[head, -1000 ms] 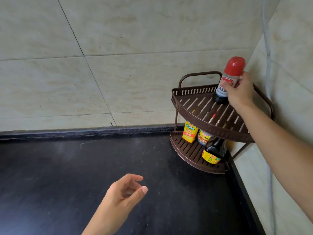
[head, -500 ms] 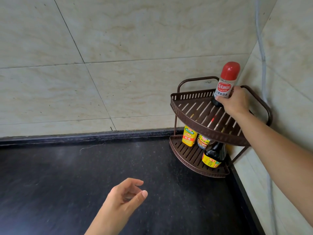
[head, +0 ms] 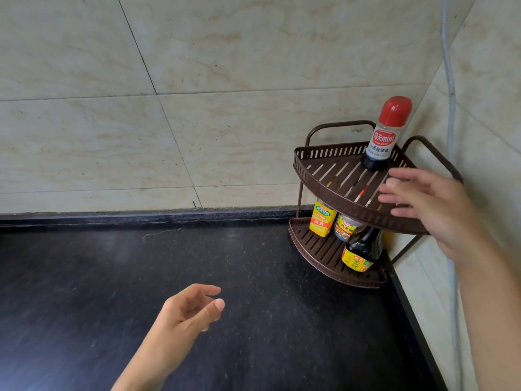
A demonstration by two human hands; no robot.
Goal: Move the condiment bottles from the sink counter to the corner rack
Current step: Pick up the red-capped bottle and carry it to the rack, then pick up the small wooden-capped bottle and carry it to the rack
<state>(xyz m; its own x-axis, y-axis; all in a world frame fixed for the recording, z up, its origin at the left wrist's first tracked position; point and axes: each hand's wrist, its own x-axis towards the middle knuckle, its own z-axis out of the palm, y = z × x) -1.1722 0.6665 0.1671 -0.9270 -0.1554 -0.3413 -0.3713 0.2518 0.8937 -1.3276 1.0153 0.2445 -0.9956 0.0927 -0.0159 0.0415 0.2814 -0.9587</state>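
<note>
A brown two-tier corner rack [head: 315, 176] stands in the wall corner at the right. A small red-capped bottle [head: 384, 135] of dark sauce stands upright at the back of its top shelf. On the bottom shelf are a yellow-labelled bottle [head: 321, 221], a jar [head: 345, 230] and a dark bottle with a yellow label [head: 361, 253]. My right hand [head: 431, 206] hovers open just in front of the top shelf, apart from the red-capped bottle. Over the black counter, my left hand [head: 189, 311] hangs loosely curled and holds nothing.
The black stone counter [head: 141, 292] stretches left and forward from the rack. Beige tiled walls [head: 197, 108] meet in the corner behind it. A pale cable [head: 451, 108] runs down the right wall beside the rack.
My right hand has let go of the red-capped bottle, which now stands on the top shelf, and drawn back toward me. The left hand has barely moved.
</note>
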